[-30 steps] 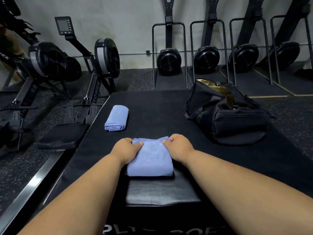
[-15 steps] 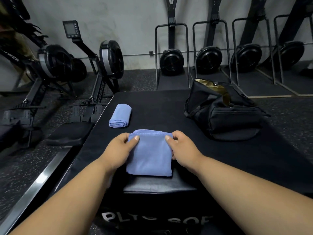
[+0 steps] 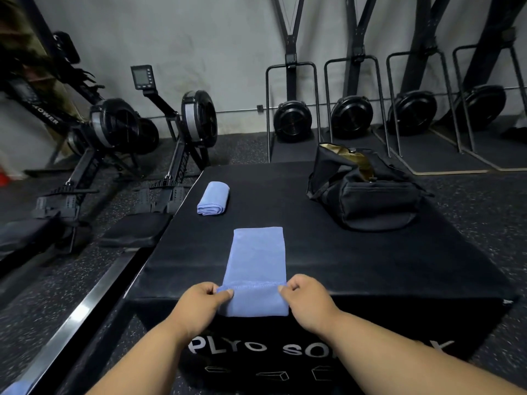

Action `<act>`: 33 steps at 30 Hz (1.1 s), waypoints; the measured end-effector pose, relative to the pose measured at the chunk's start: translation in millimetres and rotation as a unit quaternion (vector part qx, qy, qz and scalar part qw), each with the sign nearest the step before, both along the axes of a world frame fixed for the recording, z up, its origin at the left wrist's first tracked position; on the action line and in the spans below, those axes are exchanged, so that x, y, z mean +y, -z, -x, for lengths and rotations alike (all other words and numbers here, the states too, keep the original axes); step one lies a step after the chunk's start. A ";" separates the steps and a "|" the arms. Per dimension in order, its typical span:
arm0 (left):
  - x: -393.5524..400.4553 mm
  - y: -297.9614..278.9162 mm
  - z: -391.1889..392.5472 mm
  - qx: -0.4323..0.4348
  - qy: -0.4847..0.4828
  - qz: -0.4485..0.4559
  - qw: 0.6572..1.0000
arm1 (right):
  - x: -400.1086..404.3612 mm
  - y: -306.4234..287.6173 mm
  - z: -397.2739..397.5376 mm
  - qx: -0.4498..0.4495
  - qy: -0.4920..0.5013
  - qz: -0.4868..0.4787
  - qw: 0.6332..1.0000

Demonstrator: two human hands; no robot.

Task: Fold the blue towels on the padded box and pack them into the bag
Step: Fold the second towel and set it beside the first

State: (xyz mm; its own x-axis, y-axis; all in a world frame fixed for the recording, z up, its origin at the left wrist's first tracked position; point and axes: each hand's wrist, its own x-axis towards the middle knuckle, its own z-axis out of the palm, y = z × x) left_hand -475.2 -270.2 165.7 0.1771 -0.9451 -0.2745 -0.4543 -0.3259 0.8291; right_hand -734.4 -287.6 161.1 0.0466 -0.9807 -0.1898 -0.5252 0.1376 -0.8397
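Clearly, in the head view, the blue towel [image 3: 258, 269] is soft, light cloth that bends wherever it is unsupported, so it has to be held at two corners at once to keep an edge straight. It lies as a long narrow strip on the padded box [image 3: 356, 269], its long axis running from 6 o'clock to 12 o'clock, away from the person, with the far short end square and flat. The near end droops just over the front edge of the box. The left hand [image 3: 199, 305] pinches the near left corner between thumb and curled fingers, and the right hand [image 3: 306, 299] pinches the near right corner the same way; a stitched hem runs between the two grips. Those hemmed corners look like the best place to hold, since the hem is a little firmer than the plain weave and should slip less.

A second towel [image 3: 214, 198], already folded into a small bundle, sits at about 11 o'clock near the left edge of the box, well apart from the strip. The black bag [image 3: 368, 192] rests at 1 o'clock on the far right of the box, its top gaping and showing a tan lining. Judging by this, the next fold would likely carry the near end toward 12 o'clock. Rowing machines [image 3: 114, 132] stand on the floor at 10 o'clock.
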 end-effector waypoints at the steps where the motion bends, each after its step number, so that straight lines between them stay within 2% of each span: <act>1: -0.1 1.3 0.2 -0.005 -0.009 0.002 1.000 | 0.0 0.0 -0.1 0.011 -0.001 0.000 1.000; 9: -9.3 9.7 6.5 -0.064 -0.036 0.014 0.997 | -7.5 -3.7 -5.9 0.091 0.018 -0.010 0.996; 12: -8.0 7.2 11.5 -0.159 -0.036 0.073 0.984 | -10.7 -5.2 -8.0 0.138 0.018 -0.016 0.990; 14: -4.9 5.5 10.5 -0.268 -0.010 0.186 0.945 | -12.8 -4.6 -9.5 0.151 0.018 -0.023 0.988; 16: -4.6 9.9 2.2 -0.371 0.102 0.347 0.855 | -15.3 -5.0 -10.4 0.151 0.017 -0.029 0.988; 17: -4.0 15.1 -2.7 -0.399 0.178 0.392 0.810 | -16.6 -5.4 -10.1 0.148 0.017 -0.033 0.988; 18: -3.7 19.8 -6.8 -0.420 0.239 0.394 0.782 | -18.5 -5.0 -9.6 0.145 0.018 -0.033 0.989; 19: -5.7 25.9 -11.2 -0.436 0.281 0.368 0.772 | -19.6 -5.1 -9.0 0.145 0.019 -0.034 0.989; 23: -19.6 33.5 -14.0 -0.476 0.326 0.287 0.765 | -19.1 -2.5 -7.5 0.135 0.016 -0.021 0.990; 25: -24.2 31.3 -13.7 -0.465 0.314 0.290 0.775 | -14.9 -1.8 -3.5 0.112 0.006 0.017 0.994; 26: -24.3 28.3 -14.4 -0.441 0.312 0.287 0.791 | -11.6 -1.5 0.6 0.113 -0.014 0.053 0.992; 27: -22.7 23.6 -13.7 -0.412 0.301 0.283 0.812 | -8.7 -0.4 6.0 0.131 -0.049 0.105 0.985; 29: -18.6 11.1 -10.8 -0.339 0.266 0.251 0.867 | -6.2 3.8 18.5 0.199 -0.155 0.207 0.945; 31: -13.8 -4.0 -4.8 -0.233 0.245 0.196 0.921 | -8.4 5.6 25.2 0.266 -0.249 0.236 0.901; 33: -11.5 -17.0 0.4 -0.128 0.205 0.136 0.961 | -15.3 7.0 24.3 0.275 -0.283 0.221 0.892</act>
State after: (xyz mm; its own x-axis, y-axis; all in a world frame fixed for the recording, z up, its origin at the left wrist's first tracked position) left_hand -475.6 -281.6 182.7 -0.1960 -0.9806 -0.0046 -0.6989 0.1364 0.7021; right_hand -758.8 -302.9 154.1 0.5772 -0.8141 0.0630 -0.7547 -0.5613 -0.3396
